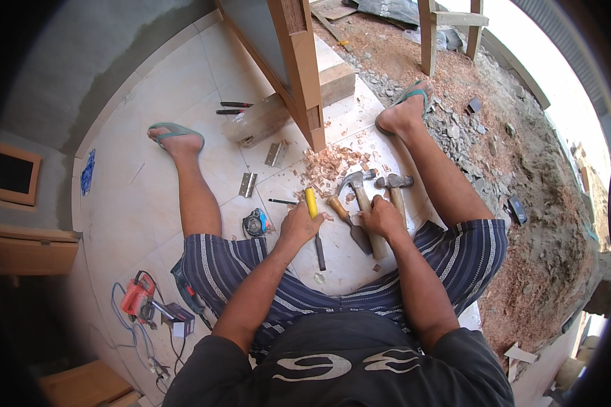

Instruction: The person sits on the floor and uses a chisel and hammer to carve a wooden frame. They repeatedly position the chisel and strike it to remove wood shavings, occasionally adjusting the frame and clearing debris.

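Observation:
My left hand [301, 225] is closed round a chisel, its yellow handle [311, 201] upward in the picture and its dark blade toward me. My right hand [385, 218] is closed on the wooden handle of a claw hammer [362, 191] lying on the tiles. Between the hands rests a second chisel [357, 235] with a brown wooden handle and a wide blade. Right beside the claw hammer lies another hammer [395, 182]. A dark pencil [283, 201] and a blue tape measure [255, 222] are left of my left hand. Two metal hinges [248, 184] lie farther off.
Wood shavings [329, 163] are heaped before a wooden door or frame [299, 74], propped on timber [336, 84]. Red-handled pliers [234, 107] lie beyond. At left are a red power tool [139, 296] with cords and a box [180, 319]. Rubble [455, 129] borders the tiles right.

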`<action>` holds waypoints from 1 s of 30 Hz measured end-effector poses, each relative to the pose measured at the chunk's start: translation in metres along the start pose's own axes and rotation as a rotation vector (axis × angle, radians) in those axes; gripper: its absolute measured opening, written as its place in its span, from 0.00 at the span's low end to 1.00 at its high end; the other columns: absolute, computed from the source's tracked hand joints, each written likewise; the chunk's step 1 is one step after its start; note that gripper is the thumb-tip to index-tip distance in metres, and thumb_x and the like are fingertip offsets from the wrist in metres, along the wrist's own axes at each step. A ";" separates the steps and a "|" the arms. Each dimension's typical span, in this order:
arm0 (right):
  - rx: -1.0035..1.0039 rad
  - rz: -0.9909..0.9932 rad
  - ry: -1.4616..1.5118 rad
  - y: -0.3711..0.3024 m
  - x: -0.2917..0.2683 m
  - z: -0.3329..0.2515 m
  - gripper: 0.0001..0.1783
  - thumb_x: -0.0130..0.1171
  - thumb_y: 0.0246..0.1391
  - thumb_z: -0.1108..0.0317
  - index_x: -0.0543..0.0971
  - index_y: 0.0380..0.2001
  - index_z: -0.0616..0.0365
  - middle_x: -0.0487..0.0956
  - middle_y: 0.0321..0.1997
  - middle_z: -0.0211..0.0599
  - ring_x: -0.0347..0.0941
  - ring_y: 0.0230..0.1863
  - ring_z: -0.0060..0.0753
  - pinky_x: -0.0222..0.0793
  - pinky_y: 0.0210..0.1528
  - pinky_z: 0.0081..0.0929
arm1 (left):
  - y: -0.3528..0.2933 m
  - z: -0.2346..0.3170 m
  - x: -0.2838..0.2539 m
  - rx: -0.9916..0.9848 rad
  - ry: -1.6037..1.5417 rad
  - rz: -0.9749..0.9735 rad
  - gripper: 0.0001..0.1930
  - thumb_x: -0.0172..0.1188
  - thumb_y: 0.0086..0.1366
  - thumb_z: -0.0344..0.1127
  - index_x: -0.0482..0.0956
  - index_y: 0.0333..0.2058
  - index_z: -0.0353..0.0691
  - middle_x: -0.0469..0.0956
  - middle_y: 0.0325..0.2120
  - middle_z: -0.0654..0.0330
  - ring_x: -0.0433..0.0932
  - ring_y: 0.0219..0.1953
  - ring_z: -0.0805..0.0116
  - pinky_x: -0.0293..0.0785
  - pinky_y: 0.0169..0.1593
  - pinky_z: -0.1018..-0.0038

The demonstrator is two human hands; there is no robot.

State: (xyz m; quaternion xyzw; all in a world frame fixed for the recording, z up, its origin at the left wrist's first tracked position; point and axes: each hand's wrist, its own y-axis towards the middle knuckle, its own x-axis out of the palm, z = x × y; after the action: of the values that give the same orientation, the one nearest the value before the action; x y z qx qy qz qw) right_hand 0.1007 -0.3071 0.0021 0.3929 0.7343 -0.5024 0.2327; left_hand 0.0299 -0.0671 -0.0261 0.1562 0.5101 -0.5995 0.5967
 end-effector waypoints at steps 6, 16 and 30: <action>-0.048 0.012 0.025 0.005 0.004 0.004 0.29 0.67 0.60 0.52 0.78 0.55 0.63 0.84 0.54 0.58 0.82 0.57 0.56 0.77 0.59 0.47 | 0.007 -0.008 0.002 0.053 -0.212 0.116 0.25 0.64 0.66 0.46 0.69 0.48 0.29 0.83 0.40 0.38 0.86 0.42 0.41 0.83 0.48 0.54; -0.044 -0.009 0.021 0.002 -0.002 0.000 0.22 0.62 0.58 0.65 0.79 0.54 0.64 0.85 0.52 0.57 0.84 0.55 0.54 0.78 0.58 0.44 | -0.024 0.032 -0.092 0.121 -1.143 0.157 0.10 0.58 0.70 0.29 0.71 0.48 0.38 0.67 0.29 0.66 0.65 0.24 0.79 0.66 0.27 0.79; -0.038 -0.001 0.026 0.008 0.000 0.002 0.26 0.66 0.59 0.56 0.78 0.55 0.63 0.84 0.54 0.58 0.82 0.58 0.55 0.76 0.60 0.45 | -0.020 0.125 -0.191 0.791 -1.163 0.030 0.09 0.63 0.75 0.36 0.79 0.39 0.36 0.73 0.25 0.66 0.69 0.26 0.78 0.68 0.31 0.77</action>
State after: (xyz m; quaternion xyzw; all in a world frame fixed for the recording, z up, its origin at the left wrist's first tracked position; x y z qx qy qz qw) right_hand 0.1064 -0.3075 -0.0032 0.3945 0.7468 -0.4834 0.2303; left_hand 0.1108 -0.0654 0.1886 0.0225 -0.1503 -0.7181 0.6791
